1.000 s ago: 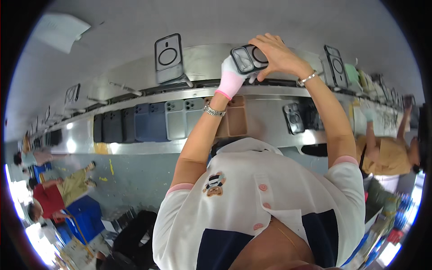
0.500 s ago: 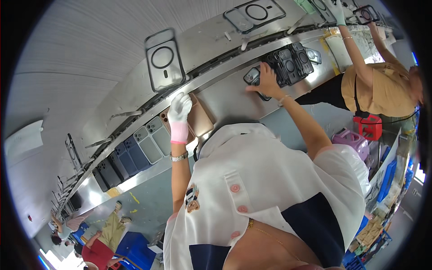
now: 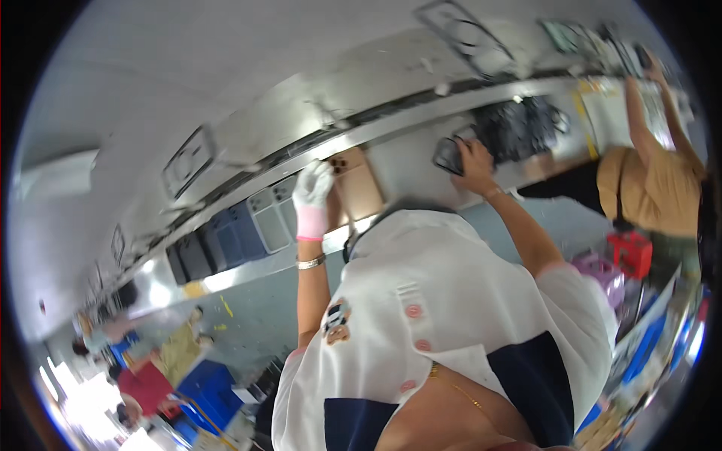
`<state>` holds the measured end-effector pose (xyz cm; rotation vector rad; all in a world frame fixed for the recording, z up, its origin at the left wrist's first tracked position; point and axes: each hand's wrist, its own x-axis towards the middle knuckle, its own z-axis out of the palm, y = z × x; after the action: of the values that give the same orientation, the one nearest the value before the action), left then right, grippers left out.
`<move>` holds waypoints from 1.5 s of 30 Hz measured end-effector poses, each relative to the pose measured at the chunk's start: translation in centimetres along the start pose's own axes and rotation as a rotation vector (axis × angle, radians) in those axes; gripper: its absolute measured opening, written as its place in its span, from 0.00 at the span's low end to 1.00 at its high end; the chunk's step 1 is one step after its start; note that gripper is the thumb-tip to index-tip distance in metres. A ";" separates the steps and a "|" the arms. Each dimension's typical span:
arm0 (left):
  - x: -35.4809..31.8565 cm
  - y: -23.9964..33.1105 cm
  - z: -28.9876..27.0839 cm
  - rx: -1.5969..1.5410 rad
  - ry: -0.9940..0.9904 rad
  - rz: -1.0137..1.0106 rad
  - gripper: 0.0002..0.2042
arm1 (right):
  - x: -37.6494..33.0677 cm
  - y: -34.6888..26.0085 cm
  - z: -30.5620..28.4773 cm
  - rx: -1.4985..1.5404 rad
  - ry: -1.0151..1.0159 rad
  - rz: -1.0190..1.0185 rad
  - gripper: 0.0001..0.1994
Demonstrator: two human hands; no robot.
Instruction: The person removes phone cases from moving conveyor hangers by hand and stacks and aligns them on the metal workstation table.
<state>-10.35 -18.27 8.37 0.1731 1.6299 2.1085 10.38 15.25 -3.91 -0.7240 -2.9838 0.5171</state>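
Observation:
My right hand (image 3: 475, 167), bare, grips a dark phone case (image 3: 449, 155) by its edge, thumb on the near side and fingers at the far side. The case is just left of a cluster of black phone cases (image 3: 519, 129), blurred by motion. My left hand (image 3: 312, 184) wears a white glove with a pink cuff. Its fingers are curled, and nothing shows in them. It is over a row of phone-shaped pieces, beside a copper-coloured one (image 3: 359, 183). Farther left in the row lie pale grey (image 3: 268, 226), blue (image 3: 239, 234) and black (image 3: 189, 258) pieces.
A metal rail (image 3: 376, 118) runs behind the work ledge. Clear phone cases with dark rings stand out from it, one at the left (image 3: 189, 161), another at the upper right (image 3: 470, 37). A co-worker (image 3: 647, 184) stands at the right, near red (image 3: 630, 254) and purple (image 3: 599, 276) stools.
The view has swung, blurring the scene. My right hand has gone from spread fingers to a grip on the phone case. Hanging cases along the rail have shifted left; my left hand remains curled.

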 end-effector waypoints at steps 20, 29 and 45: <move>5.4 9.1 -6.1 0.205 0.660 0.649 0.33 | 1.6 -1.3 -4.1 0.168 -0.324 -0.104 0.50; 10.3 9.6 -0.9 -0.010 0.156 0.422 0.15 | 6.3 -19.1 -22.6 1.542 -0.383 -0.511 0.45; 11.2 5.8 18.5 0.085 -0.337 0.237 0.08 | 12.5 -10.3 -29.7 0.711 0.061 -0.506 0.39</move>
<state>-15.01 1.83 17.14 0.7404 1.5550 2.0388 -2.22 21.58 26.87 0.0685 -2.4760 1.3416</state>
